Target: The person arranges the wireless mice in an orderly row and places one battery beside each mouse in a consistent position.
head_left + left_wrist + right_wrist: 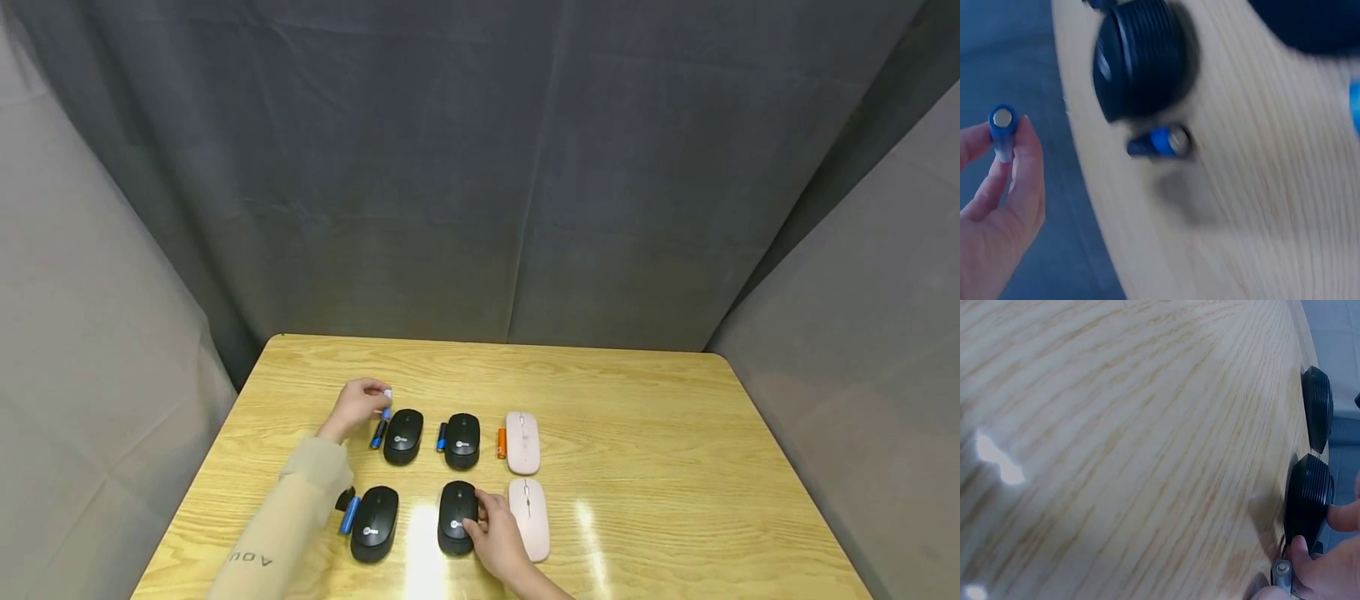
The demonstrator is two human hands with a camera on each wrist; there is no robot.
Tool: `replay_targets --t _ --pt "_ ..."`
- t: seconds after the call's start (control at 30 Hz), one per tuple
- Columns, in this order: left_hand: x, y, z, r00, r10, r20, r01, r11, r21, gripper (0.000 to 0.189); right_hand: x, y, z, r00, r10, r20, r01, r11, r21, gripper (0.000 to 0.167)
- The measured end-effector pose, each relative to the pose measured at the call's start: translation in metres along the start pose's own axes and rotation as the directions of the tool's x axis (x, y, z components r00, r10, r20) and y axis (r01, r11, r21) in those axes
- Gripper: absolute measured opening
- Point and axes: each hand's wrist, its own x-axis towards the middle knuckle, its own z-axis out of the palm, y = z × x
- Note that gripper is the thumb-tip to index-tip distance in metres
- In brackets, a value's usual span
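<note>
My left hand [356, 408] pinches a blue and white battery [1004, 134] between thumb and fingers, raised over the table's back left part. Near it lie a black-and-blue battery [378, 434] and a black mouse [403, 437]. At the front, my right hand [498, 533] holds the right side of another black mouse [454, 515], thumb and a fingertip on it. The right wrist view has a battery's metal end [1282, 569] right by those fingers. A pink mouse [530, 521] sits just right of this hand, partly behind it.
On the wooden table [660, 467], a black mouse [462, 442] with a dark-blue battery [441, 437] and a pink mouse [522, 443] with an orange battery [502, 443] stand behind. Front left are a black mouse [374, 523] and a blue battery [350, 516]. Curtains [390, 183] surround the table.
</note>
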Motion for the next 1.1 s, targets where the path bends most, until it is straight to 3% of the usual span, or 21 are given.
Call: replay_targets --t 0.13,0.33,0.8,0.93,1.1 --pt "-0.016 0.008 0.012 0.998 -0.003 0.066 0.007 0.999 -0.05 0.03 0.001 0.001 -0.001 1.0 0.002 0.007 -0.002 1.0 -0.007 0.046" --pt "-0.038 0.01 0.029 0.993 -0.009 0.117 0.013 0.999 -0.032 0.026 0.003 0.002 -0.002 1.0 0.004 0.016 -0.004 1.0 0.003 0.047" --pt "-0.076 -0.013 0.067 0.989 0.031 0.143 -0.045 0.994 0.095 0.024 0.004 0.002 -0.001 1.0 0.006 0.01 -0.006 1.0 0.006 0.046" --pt "-0.083 -0.022 0.077 0.99 0.064 0.129 -0.088 0.978 0.19 0.021 0.004 0.002 -0.001 1.0 0.004 0.005 -0.004 1.0 0.007 0.046" --pt "-0.09 -0.028 0.087 0.988 0.111 0.111 -0.144 0.921 0.362 0.016 0.004 0.003 -0.001 1.0 -0.006 0.005 0.006 1.0 0.007 0.046"
